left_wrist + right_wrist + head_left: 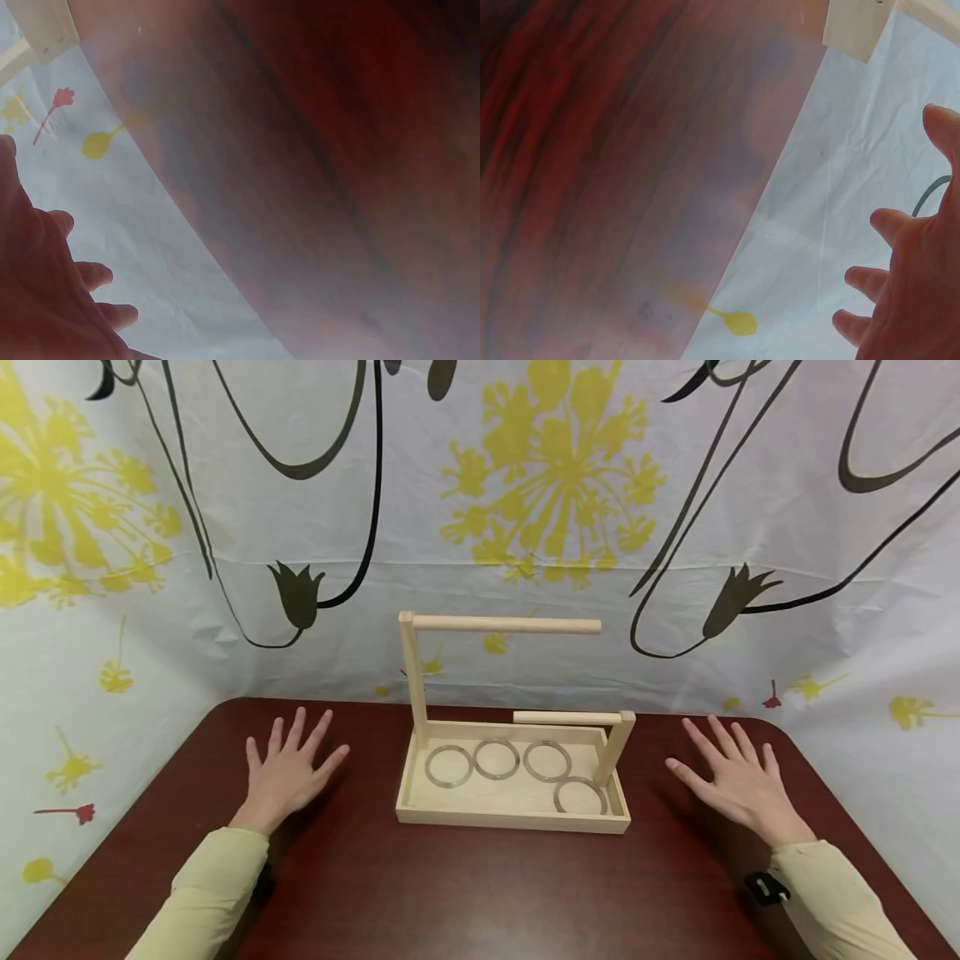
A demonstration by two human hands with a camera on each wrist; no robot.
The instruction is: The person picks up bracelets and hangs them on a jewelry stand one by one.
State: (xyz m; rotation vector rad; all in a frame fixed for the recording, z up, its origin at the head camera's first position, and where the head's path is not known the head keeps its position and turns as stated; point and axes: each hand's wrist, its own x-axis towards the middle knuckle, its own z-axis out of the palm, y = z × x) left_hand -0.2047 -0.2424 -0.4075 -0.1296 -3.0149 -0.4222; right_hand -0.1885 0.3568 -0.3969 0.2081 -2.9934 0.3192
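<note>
A shallow wooden tray [510,820] stands on the table between the two hands. From its left end rises a tall post with a long wooden rod [510,625] pointing right; from its right end a short post carries a shorter rod [567,718] pointing left. Several thin rings lie flat in the tray, among them a left ring [428,768] and a front right ring [557,797]. My left hand [283,778] is left of the tray with fingers spread and nothing held. To the tray's right, my right hand [742,783] likewise has spread fingers and holds nothing.
The dark red-brown table [480,893] has rounded far corners. A white cloth [480,535] with yellow flowers and dark stems hangs behind it and along both sides. On the right wrist sits a small black device [767,888].
</note>
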